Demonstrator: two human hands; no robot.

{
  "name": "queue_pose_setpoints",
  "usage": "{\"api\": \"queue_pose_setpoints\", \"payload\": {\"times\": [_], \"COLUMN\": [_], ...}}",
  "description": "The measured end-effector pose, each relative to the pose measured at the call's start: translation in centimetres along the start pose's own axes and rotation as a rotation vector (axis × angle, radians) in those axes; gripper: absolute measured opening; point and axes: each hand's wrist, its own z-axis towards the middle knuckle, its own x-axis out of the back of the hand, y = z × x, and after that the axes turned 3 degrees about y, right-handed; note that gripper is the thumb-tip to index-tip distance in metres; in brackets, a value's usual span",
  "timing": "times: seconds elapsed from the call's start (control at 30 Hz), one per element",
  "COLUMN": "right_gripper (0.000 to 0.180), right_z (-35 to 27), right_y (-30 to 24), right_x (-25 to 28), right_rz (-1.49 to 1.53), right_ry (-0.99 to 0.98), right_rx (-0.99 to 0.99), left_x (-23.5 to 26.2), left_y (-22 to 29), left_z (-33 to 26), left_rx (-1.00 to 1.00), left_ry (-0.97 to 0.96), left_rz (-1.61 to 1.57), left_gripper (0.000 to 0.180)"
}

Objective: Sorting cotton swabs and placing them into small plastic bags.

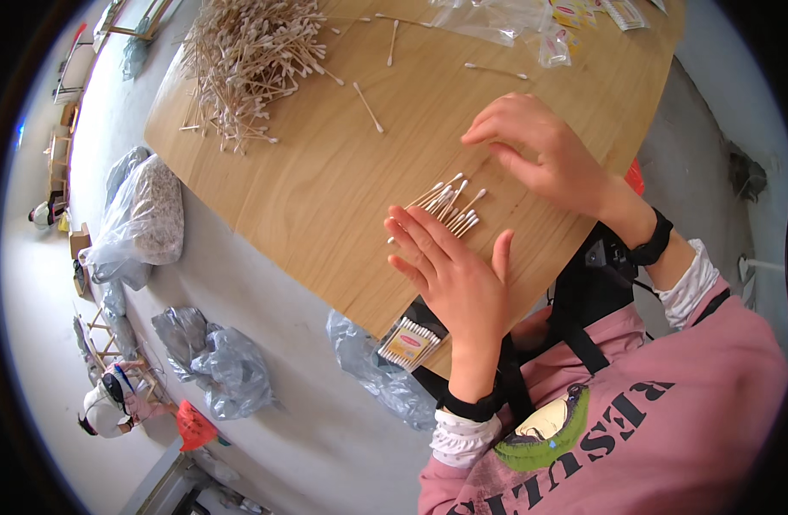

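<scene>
A small bunch of cotton swabs (449, 204) lies on the wooden table (325, 206), their white tips fanned toward the upper right. My left hand (454, 283) rests over the near end of this bunch, palm down, fingers stretched out and thumb spread away. Part of the swabs is hidden beneath its fingers. Up and to the right, my right hand (531, 150) is held with bent fingers and the thumb apart, with nothing visible in it. Close to my left wrist, a filled pack of cotton swabs (408, 343) with a yellow label sits at the table's near edge.
A large heap of loose swabs (248, 64) covers the table's far left corner, with a few single swabs (368, 108) strayed from it. Clear plastic bags (488, 19) and yellow packaging (572, 13) lie at the far side. Filled bags (149, 210) stand on the floor at left.
</scene>
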Motion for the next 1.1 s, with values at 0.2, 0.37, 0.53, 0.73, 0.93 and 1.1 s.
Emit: {"api": "queue_pose_setpoints", "payload": {"times": [0.2, 0.37, 0.53, 0.73, 0.93, 1.1], "right_gripper": [0.025, 0.025, 0.021, 0.011, 0.012, 0.02], "right_z": [-3.1, -3.1, 0.1, 1.9, 2.5, -0.5], "right_y": [0.8, 1.6, 4.5, 5.9, 0.9, -0.2], "right_x": [0.4, 0.7, 0.4, 0.1, -5.1, -5.2], "right_rz": [-0.029, -0.213, -0.493, -0.463, -0.031, 0.304], "right_ry": [0.139, 0.234, 0.268, 0.123, -0.171, -0.085], "right_rx": [-0.185, -0.109, -0.059, -0.086, 0.112, -0.018], "left_x": [-0.8, -1.4, -0.6, 0.0, 0.8, 0.6], "left_y": [0.4, 2.0, 1.6, 1.3, -2.5, -2.3], "left_z": [0.9, -2.7, 0.1, 0.1, -0.7, 0.4], "left_rx": [-0.066, -0.091, -0.062, -0.025, 0.21, 0.402], "left_ry": [-0.059, -0.124, -0.063, 0.029, 0.439, 0.558], "left_rz": [0.08, 0.094, 0.184, -0.126, -0.723, -1.387], "left_gripper": [0.113, 0.117, 0.116, 0.099, 0.068, 0.067]}}
